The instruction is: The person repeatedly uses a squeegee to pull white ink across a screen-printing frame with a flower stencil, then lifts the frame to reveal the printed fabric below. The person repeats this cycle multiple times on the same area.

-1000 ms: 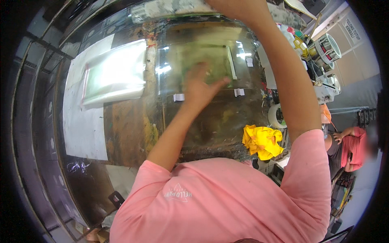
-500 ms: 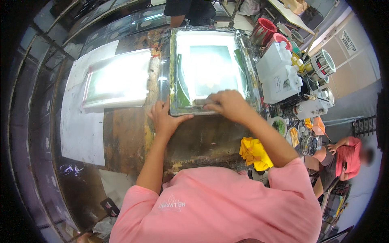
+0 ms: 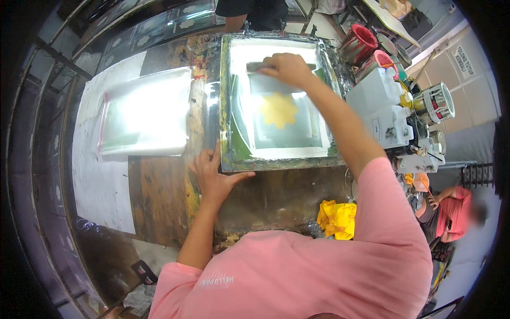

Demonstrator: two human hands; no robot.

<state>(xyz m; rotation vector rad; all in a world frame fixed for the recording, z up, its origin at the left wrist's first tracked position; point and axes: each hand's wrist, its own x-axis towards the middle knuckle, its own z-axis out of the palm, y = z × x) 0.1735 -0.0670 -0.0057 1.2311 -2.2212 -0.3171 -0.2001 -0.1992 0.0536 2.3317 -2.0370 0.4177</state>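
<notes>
A screen-printing frame (image 3: 227, 111) lies flat on the worktable, its mesh showing a pale rectangle with green at the sides. Through the mesh shows a yellow flower shape (image 3: 278, 110). At the far end of the mesh, my right hand (image 3: 289, 70) is closed around a squeegee (image 3: 256, 67), a flat bar lying crosswise and partly hidden by the fingers. My left hand (image 3: 212, 173) rests at the frame's near left corner, fingers spread along the left side and thumb stretched along the near edge.
Left of the frame, a shiny stack of clear sheets (image 3: 146, 114) lies on white paper (image 3: 85, 175). A yellow cloth (image 3: 337, 219) sits near my right side. White jugs (image 3: 374, 93) and paint cans (image 3: 358, 45) crowd the right. Another person (image 3: 454, 212) sits at far right; someone stands beyond the table.
My right hand has carried the squeegee from the frame's near end to its far end. The yellow flower shape shows more plainly. My left hand stays at the corner.
</notes>
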